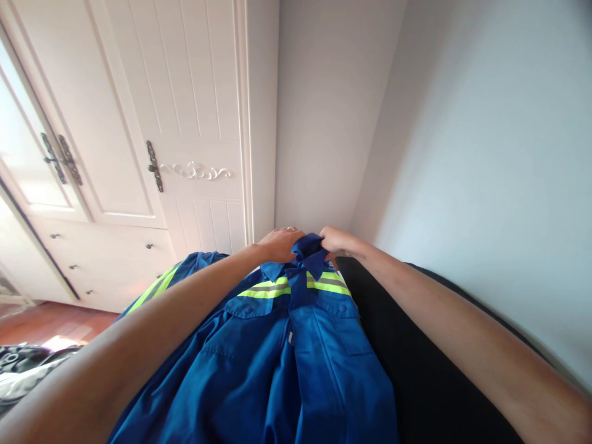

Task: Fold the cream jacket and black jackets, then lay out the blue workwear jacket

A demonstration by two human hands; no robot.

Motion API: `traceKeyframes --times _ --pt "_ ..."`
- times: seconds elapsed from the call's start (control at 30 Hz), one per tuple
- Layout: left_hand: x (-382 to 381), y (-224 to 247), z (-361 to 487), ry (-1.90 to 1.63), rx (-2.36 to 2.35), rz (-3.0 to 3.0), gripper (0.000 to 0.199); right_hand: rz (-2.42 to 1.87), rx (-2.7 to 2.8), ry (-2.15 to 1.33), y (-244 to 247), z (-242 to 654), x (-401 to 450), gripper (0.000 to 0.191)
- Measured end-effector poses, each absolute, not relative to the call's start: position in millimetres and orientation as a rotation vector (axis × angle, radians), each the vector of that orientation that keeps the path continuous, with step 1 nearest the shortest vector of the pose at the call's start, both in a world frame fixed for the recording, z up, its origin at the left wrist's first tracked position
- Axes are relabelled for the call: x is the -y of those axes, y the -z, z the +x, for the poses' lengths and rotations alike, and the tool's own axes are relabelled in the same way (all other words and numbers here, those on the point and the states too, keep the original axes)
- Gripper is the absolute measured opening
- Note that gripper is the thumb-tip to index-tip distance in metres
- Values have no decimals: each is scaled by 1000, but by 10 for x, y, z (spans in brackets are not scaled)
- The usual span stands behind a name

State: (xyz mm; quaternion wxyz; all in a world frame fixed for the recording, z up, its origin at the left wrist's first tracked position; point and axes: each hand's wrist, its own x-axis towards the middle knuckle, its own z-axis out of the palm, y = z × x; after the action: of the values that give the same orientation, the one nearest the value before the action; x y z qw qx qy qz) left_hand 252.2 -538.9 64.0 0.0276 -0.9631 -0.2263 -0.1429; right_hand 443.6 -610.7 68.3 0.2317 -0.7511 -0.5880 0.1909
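A blue work jacket with yellow-green and grey reflective stripes lies spread in front of me, its collar at the far end. On the left side of the collar is my left hand, its fingers closed on the cloth and a ring on one finger. Opposite it, my right hand pinches the right side of the collar. Two chest pockets with flaps sit below the stripes. One sleeve with a reflective band extends to the left, partly behind my left forearm. The fingertips of both hands are partly hidden by the fabric.
Beneath and right of the jacket is a black surface along the pale wall. A white wardrobe with dark metal handles stands at the left and ahead. Reddish wooden floor and a patterned dark-and-light item show at lower left.
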Motion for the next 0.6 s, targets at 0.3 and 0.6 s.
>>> traceKeyframes --times 0.3,0.6 --pt "5591 -808 2664 560 1042 -2792 24 -2281 1500 -524 -765 4224 6329 37" --pt "5613 -935 2621 625 1112 -2723 27 -2184 1352 -940 -811 4182 6464 19"
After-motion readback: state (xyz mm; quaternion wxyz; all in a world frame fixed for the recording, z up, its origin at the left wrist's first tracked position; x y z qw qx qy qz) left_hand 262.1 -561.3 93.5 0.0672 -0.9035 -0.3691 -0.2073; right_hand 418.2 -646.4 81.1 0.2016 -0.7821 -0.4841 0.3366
